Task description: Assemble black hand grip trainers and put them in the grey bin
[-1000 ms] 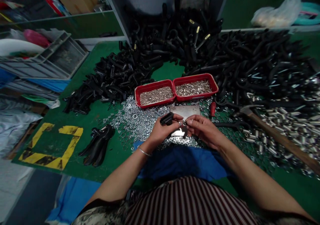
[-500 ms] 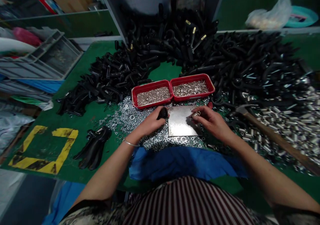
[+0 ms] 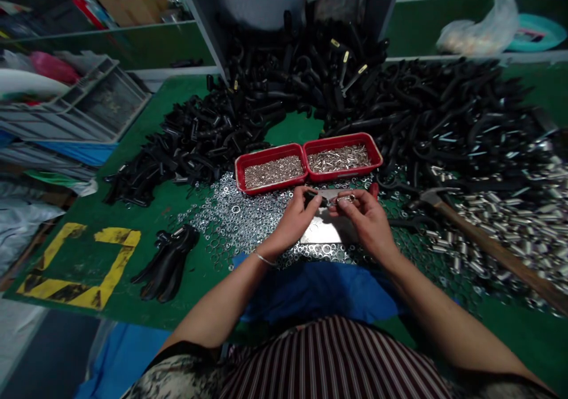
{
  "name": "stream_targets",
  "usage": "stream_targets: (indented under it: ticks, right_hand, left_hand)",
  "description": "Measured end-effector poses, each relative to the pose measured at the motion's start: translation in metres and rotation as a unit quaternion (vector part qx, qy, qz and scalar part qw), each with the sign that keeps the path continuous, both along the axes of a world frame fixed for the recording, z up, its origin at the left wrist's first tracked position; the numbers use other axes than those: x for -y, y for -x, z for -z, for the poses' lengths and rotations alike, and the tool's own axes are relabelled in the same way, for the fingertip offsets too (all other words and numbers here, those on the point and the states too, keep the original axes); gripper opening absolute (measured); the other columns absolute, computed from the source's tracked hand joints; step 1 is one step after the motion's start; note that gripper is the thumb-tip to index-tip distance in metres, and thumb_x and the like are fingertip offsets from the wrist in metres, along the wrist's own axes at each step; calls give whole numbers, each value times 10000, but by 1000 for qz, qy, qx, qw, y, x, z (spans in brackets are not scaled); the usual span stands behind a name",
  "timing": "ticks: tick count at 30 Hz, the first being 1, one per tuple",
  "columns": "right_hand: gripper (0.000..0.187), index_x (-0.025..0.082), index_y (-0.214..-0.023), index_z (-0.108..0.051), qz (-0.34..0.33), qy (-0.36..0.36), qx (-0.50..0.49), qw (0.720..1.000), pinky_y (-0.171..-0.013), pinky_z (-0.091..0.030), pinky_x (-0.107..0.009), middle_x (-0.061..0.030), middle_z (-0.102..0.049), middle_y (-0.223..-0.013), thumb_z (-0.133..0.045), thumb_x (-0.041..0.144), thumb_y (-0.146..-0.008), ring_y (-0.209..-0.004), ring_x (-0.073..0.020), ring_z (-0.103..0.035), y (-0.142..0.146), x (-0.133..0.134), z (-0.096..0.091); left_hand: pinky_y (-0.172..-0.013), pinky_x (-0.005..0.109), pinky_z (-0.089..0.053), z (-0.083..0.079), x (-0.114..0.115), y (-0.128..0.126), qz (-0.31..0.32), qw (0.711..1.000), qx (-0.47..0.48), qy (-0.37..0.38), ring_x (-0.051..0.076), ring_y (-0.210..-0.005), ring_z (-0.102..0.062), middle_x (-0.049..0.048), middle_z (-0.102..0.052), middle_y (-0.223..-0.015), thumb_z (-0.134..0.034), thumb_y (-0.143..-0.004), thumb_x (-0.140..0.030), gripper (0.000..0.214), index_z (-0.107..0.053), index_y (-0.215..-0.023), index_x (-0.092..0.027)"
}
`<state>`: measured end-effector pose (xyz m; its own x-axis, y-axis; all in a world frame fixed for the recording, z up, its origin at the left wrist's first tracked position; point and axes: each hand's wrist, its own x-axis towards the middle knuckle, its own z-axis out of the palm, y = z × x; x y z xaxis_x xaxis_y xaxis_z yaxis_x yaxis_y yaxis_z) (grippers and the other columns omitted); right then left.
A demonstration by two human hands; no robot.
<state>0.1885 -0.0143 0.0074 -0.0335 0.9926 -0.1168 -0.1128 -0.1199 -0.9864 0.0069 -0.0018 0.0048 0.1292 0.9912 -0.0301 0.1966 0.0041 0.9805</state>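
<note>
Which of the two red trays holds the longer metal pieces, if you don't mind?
The right-hand red tray: its metal pins are visibly long and slender, whereas the left-hand red tray holds much finer metal bits.

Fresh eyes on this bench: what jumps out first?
Likely the two red trays of small metal parts, side by side just beyond the left hand and right hand. Then the heap of black parts along the far side. The yellow-and-black tape outline at left and the hammer at right also stand out.
</note>
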Motion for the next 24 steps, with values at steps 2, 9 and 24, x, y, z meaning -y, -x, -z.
stream_targets:
  ticks: [2,9,24]
  right_hand:
    - [333,271,-1060,-589,21,-12,9,1000,-885,-594,-400,-37,-717,-973,-724,499,-859,-835,-193,-721,7,2,-1]
    - [282,273,-1011,-636,25,-22,43,999,-859,-562,-372,-46,-692,-1030,-714,496,-858,-899,-207,-657,11,7,-5]
    - [249,265,-1180,-641,-222,-174,187,941,-905,-515,-393,-66,-670,-1132,-625,391,-965,-1007,-218,-626,-7,-11,-6]
  left_hand:
    - [-690,286,-470,5,4,-8,-16,999,36,25,144,-748,-585,17,-609,-862,-574,-973,-437,281,-505,-1134,-218]
    - [-518,216,-375,19,17,-24,23,968,223,113,79,-497,-463,-76,-537,-649,-658,-910,-530,404,-462,-1088,-226]
    - [-383,203,-253,-27,19,36,34,980,180,79,52,-366,-401,-34,-621,-576,-683,-899,-471,274,-544,-909,-234]
